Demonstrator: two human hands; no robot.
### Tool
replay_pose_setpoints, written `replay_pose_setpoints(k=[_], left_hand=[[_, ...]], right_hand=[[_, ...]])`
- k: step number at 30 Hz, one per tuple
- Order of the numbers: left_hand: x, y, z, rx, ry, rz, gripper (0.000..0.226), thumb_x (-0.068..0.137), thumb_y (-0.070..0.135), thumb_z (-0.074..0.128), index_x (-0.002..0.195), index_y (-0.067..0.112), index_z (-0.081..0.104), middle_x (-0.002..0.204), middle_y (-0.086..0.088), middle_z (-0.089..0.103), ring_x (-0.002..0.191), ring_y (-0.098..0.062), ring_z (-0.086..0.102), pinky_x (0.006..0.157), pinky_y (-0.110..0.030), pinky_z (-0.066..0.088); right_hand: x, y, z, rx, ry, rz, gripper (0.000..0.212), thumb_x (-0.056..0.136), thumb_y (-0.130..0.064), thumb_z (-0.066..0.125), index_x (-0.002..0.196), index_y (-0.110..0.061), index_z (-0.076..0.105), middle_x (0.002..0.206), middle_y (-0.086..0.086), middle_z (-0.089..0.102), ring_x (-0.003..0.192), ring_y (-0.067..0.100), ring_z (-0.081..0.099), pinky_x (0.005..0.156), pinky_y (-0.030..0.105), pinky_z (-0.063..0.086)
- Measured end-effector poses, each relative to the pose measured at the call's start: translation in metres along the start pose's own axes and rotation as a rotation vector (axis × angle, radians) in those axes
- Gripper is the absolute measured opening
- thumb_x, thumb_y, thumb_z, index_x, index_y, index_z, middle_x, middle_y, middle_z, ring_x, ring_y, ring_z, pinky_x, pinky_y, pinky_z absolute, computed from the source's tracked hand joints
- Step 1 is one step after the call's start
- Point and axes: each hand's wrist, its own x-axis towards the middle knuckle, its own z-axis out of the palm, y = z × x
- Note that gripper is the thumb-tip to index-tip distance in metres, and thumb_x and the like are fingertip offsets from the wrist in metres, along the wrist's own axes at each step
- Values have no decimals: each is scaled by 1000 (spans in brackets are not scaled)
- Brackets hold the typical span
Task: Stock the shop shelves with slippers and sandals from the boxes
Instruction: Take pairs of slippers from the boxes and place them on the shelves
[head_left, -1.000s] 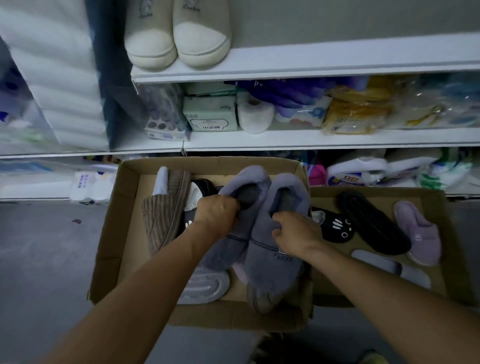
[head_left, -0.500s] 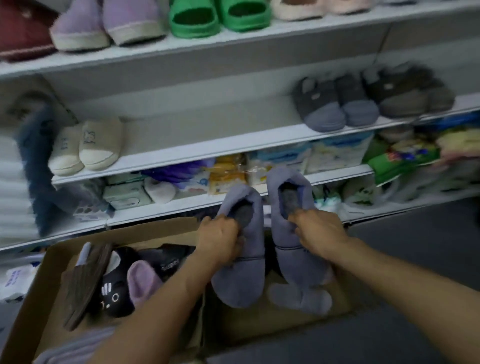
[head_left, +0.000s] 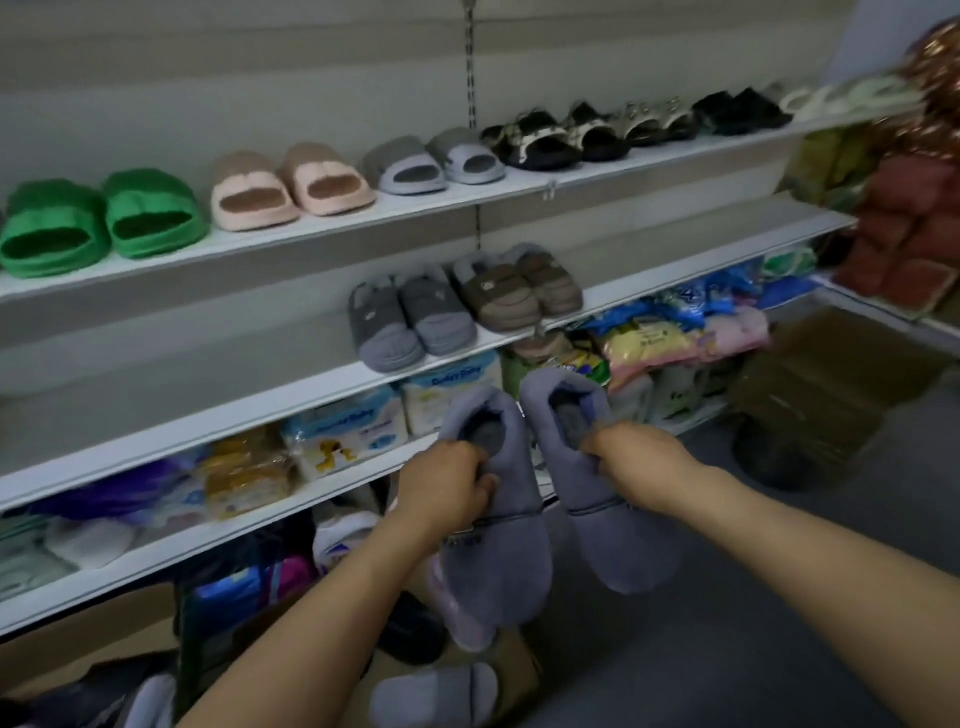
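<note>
I hold a pair of grey-purple plush slippers up in front of the shelves. My left hand (head_left: 445, 484) grips the opening of the left slipper (head_left: 498, 551). My right hand (head_left: 636, 457) grips the opening of the right slipper (head_left: 618, 535). Both hang toe-down, below the middle shelf (head_left: 249, 402). That shelf carries a grey pair (head_left: 410, 319) and a brown pair (head_left: 517, 288), with bare room to their left. The cardboard box (head_left: 514, 670) lies low beneath my arms with more slippers (head_left: 431, 693) in it.
The upper shelf (head_left: 363, 218) holds green slides (head_left: 98, 223), pink slides (head_left: 291, 187), grey slides (head_left: 434, 163) and black sandals (head_left: 566, 137). Packaged goods (head_left: 337, 431) fill the lower shelves. A brown box (head_left: 826, 395) stands on the floor at right.
Both hands lifted the purple pair out of the box and up toward the shelves. My view swung up and to the right, off the boxes and onto the slipper shelves.
</note>
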Motion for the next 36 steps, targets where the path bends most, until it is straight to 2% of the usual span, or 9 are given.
replay_pose_setpoints(k=[4, 8, 12, 17, 21, 25, 30, 33, 36], left_hand=[[60, 41, 4, -3, 12, 33, 19, 87, 40, 52, 78, 24, 52, 85, -5, 64, 82, -28, 60, 60, -31, 42], [133, 75, 10, -7, -2, 49, 19, 90, 38, 52, 77, 24, 51, 83, -5, 61, 80, -27, 59, 62, -34, 47], [219, 103, 21, -36, -40, 24, 21, 91, 38, 53, 78, 23, 53, 79, -4, 57, 79, -27, 59, 61, -33, 48], [322, 133, 25, -36, -49, -9, 21, 91, 36, 53, 84, 17, 59, 93, -11, 65, 87, -31, 60, 63, -32, 44], [389, 157, 24, -24, -58, -35, 22, 92, 36, 52, 83, 16, 54, 95, -13, 64, 86, -33, 60, 66, -35, 48], [455, 177, 27, -65, -33, -97, 21, 90, 35, 53, 89, 15, 59, 106, -16, 64, 98, -36, 60, 73, -38, 48], [546, 186, 40, -88, 21, -211, 29, 90, 34, 53, 106, 12, 65, 126, -16, 58, 106, -35, 60, 83, -40, 51], [596, 179, 49, -54, 21, -321, 29, 92, 34, 52, 107, 13, 64, 115, -16, 64, 104, -35, 62, 82, -40, 50], [636, 167, 59, -54, -7, -372, 32, 94, 33, 50, 114, 10, 60, 120, -16, 61, 110, -35, 57, 89, -40, 49]], right_hand=[[18, 64, -9, 184, 33, 108, 7, 93, -19, 45, 98, -18, 39, 94, 11, 44, 81, 28, 47, 64, 32, 34], [64, 132, -18, 162, 86, 154, 31, 93, -20, 46, 123, -13, 45, 118, 17, 51, 100, 34, 54, 70, 33, 40], [123, 200, -33, -53, 124, 38, 6, 92, -21, 49, 92, -18, 54, 119, 15, 49, 101, 33, 56, 66, 31, 36], [202, 281, -59, -68, 121, -11, 24, 92, -22, 47, 111, -11, 55, 118, 17, 52, 104, 32, 56, 70, 30, 37], [253, 331, -80, -95, 126, -15, 23, 90, -20, 47, 109, -12, 55, 108, 18, 50, 104, 34, 57, 69, 31, 35], [311, 370, -96, -163, 161, -38, 19, 92, -22, 47, 109, -17, 55, 119, 17, 53, 106, 36, 57, 73, 33, 38], [404, 415, -112, -225, 143, -101, 19, 94, -21, 47, 110, -13, 54, 120, 18, 53, 100, 35, 59, 70, 32, 38], [463, 440, -117, -231, 140, -194, 20, 93, -18, 48, 110, -12, 56, 122, 17, 49, 100, 34, 59, 69, 31, 38], [510, 456, -116, -208, 112, -274, 20, 93, -16, 47, 110, -12, 58, 119, 16, 55, 104, 33, 59, 71, 29, 38]])
